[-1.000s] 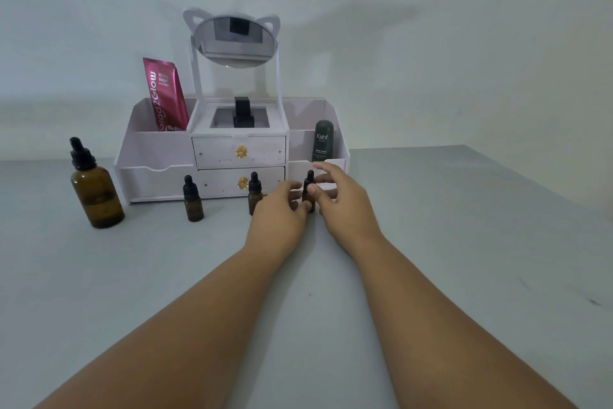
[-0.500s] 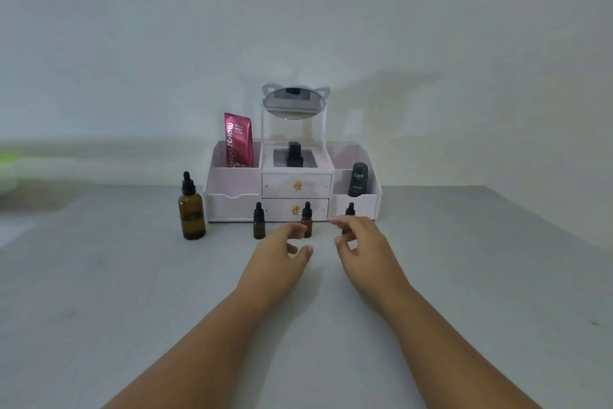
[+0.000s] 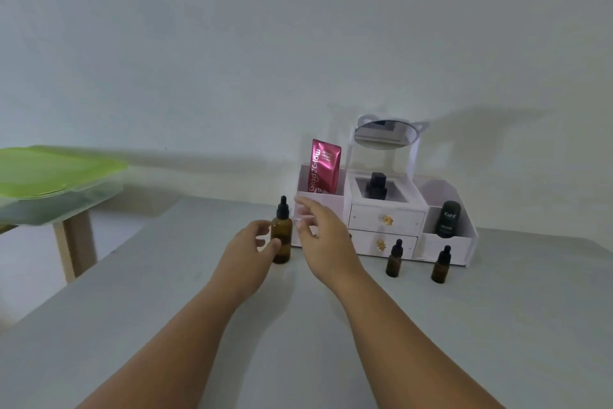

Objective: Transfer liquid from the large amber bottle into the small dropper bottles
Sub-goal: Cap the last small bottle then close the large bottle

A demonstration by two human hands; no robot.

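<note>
The large amber bottle (image 3: 282, 236) with a black dropper cap stands upright on the grey table (image 3: 166, 325). My left hand (image 3: 247, 249) is just left of it, fingers loosely curved, thumb near its lower side; whether it touches is unclear. My right hand (image 3: 320, 236) hovers just right of the bottle with fingers spread, holding nothing. Two small amber dropper bottles (image 3: 394, 258) (image 3: 441, 265) stand capped further right, in front of the organizer. A third small bottle is hidden behind my right hand, with only a dark speck showing.
A white cosmetics organizer (image 3: 444, 244) with drawers and a small mirror (image 3: 384, 134) stands against the wall. It holds a pink tube (image 3: 324, 165), a black bottle (image 3: 376, 186) and a dark green stick (image 3: 447, 219). A green-lidded box (image 3: 49, 176) sits on a wooden stand at left.
Both hands moved left from the small dropper bottles to either side of the large amber bottle. The camera view swung left and up.
</note>
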